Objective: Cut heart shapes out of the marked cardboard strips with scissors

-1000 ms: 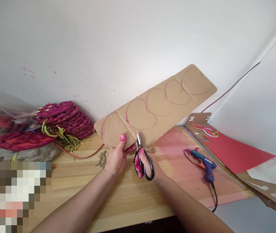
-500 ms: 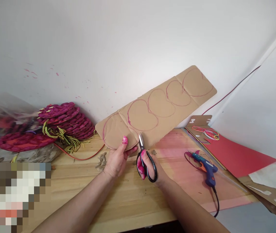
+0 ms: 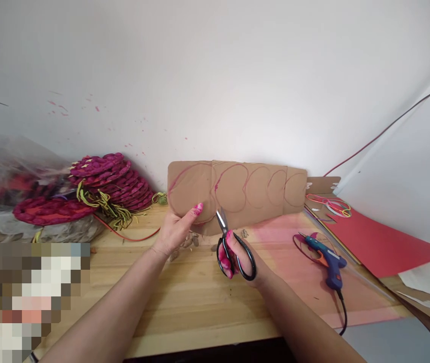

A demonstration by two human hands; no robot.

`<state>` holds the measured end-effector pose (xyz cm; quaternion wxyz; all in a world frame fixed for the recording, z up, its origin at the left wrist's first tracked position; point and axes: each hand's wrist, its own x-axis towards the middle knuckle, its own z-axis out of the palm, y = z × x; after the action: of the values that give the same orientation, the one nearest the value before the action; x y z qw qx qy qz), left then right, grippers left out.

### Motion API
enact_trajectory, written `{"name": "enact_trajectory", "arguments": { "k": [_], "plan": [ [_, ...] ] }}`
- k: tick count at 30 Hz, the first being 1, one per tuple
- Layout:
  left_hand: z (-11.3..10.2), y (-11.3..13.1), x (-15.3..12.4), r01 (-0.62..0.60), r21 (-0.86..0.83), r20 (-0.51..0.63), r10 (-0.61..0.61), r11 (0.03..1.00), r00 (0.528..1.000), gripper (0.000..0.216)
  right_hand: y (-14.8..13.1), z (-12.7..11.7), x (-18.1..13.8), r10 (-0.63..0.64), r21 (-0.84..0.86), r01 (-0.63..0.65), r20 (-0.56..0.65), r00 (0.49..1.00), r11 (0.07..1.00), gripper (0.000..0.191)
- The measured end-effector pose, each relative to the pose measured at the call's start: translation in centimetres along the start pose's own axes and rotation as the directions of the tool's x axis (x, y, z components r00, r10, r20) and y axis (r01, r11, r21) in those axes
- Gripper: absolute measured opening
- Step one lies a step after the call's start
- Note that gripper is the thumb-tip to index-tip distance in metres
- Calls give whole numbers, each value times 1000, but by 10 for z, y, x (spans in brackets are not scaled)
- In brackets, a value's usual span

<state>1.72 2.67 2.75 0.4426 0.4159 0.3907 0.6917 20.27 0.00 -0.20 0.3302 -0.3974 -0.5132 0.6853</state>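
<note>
My left hand (image 3: 179,227) grips the lower left part of a long cardboard sheet (image 3: 260,214), its thumb on the front face and the other fingers hidden behind. Several rounded outlines in purple-pink are drawn in a row across the sheet. In my right hand (image 3: 237,254) is a pair of black-handled scissors (image 3: 224,229), thumb and fingers through the loops. The blades point up at the sheet's lower edge, close to the first outline; whether they bite into the board I cannot tell. Pink stains mark the fingers of both hands.
A blue glue gun (image 3: 326,259) with a cord lies on the pink-stained right side of the wooden table (image 3: 184,307). Behind it are red sheets (image 3: 381,239) and looped coloured cord (image 3: 328,203). Stacked magenta braided pieces (image 3: 112,181) stand at the left, by the white wall (image 3: 215,80).
The cardboard sheet has swung from a steep slant to nearly level, its far right end coming down. My left hand turned with it, and the scissors tilted slightly left.
</note>
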Motion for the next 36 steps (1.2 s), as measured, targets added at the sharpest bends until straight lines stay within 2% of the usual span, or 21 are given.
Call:
{"name": "enact_trajectory", "arguments": {
  "k": [4, 8, 14, 20, 24, 27, 31, 33, 36],
  "plan": [
    [-4, 6, 1, 147, 8, 102, -147, 989, 984, 68, 1, 1, 0, -3, 2, 3, -6, 1000, 1000, 76],
    [-4, 6, 1, 199, -55, 92, -194, 978, 977, 76, 3, 0, 3, 32, 57, -33, 25, 999, 998, 76],
    [-9, 6, 7, 181, -10, 66, -180, 983, 981, 65, -10, 0, 4, 86, -24, -86, 22, 996, 996, 78],
    [-10, 7, 9, 172, 23, 38, -172, 985, 984, 71, -22, -4, 9, 160, -87, -155, 54, 986, 984, 82],
    [-9, 7, 9, 166, 23, 39, -167, 986, 985, 70, -25, -6, 10, 203, -54, -198, 110, 973, 979, 81],
    [-10, 6, 9, 117, 37, 54, -119, 992, 991, 70, -32, -7, 8, 239, -30, -237, 155, 959, 971, 83],
    [-13, 5, 9, 80, 70, 88, -86, 994, 992, 68, -47, -7, 4, 311, -62, -305, 204, 928, 950, 86],
    [-13, 5, 9, 92, 77, 97, -99, 993, 990, 69, -52, -8, 5, 316, -91, -304, 191, 929, 948, 87],
    [-14, 5, 11, 97, 42, 78, -100, 994, 992, 72, -54, -7, 10, 261, -191, -238, 104, 960, 952, 86]
  ]
}}
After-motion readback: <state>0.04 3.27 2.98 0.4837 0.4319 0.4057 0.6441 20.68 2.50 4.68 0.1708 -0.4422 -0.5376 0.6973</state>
